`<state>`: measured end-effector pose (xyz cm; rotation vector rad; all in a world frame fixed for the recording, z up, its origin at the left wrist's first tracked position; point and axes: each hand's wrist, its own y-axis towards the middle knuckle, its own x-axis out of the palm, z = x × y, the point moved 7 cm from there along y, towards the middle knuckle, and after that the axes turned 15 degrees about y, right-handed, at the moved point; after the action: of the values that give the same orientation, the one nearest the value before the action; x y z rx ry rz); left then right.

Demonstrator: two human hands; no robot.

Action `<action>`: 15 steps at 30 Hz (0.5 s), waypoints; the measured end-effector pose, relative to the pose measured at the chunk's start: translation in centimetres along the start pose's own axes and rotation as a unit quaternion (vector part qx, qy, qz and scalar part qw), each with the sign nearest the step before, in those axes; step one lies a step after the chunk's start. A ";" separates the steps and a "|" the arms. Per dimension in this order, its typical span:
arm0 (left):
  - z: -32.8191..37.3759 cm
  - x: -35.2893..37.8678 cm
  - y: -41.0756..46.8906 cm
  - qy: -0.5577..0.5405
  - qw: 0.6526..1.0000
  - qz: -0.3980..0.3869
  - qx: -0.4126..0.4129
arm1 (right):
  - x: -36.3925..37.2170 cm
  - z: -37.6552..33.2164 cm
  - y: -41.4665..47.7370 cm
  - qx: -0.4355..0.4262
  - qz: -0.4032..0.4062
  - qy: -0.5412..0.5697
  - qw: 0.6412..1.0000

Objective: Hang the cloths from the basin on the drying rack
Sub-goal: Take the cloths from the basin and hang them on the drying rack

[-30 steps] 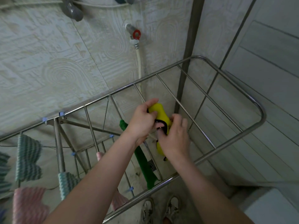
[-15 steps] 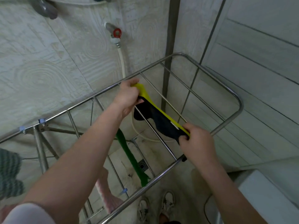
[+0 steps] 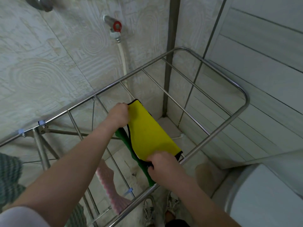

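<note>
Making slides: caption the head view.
Left hand and right hand hold a yellow, black-edged cloth stretched over a steel drying rack beside a green cloth.

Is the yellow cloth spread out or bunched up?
Spread out: the yellow cloth lies flat over the drying rack, left hand and right hand gripping opposite ends.

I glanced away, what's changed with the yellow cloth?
The yellow cloth went from bunched to stretched flat over the drying rack. The left hand moved to its far end, the right hand to its near end; both keep gripping it. The green cloth stayed hanging.
</note>
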<state>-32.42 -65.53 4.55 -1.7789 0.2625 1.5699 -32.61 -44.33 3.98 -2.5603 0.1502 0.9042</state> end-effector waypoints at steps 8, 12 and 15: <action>3.2 3.2 0.5 0.175 0.981 -0.033 0.071 | 2.3 1.5 1.6 0.087 -0.130 -0.121 0.980; 3.7 4.7 0.7 0.229 0.971 -0.031 0.067 | 3.0 2.5 2.5 0.131 -0.172 -0.125 0.968; 4.3 5.4 0.8 0.272 0.959 -0.045 0.059 | 3.6 3.5 2.5 0.153 -0.203 -0.141 0.957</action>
<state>-34.96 -61.65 -0.68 -2.0656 0.5162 0.9525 -32.40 -44.95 -1.57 -2.0443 -0.2899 0.9801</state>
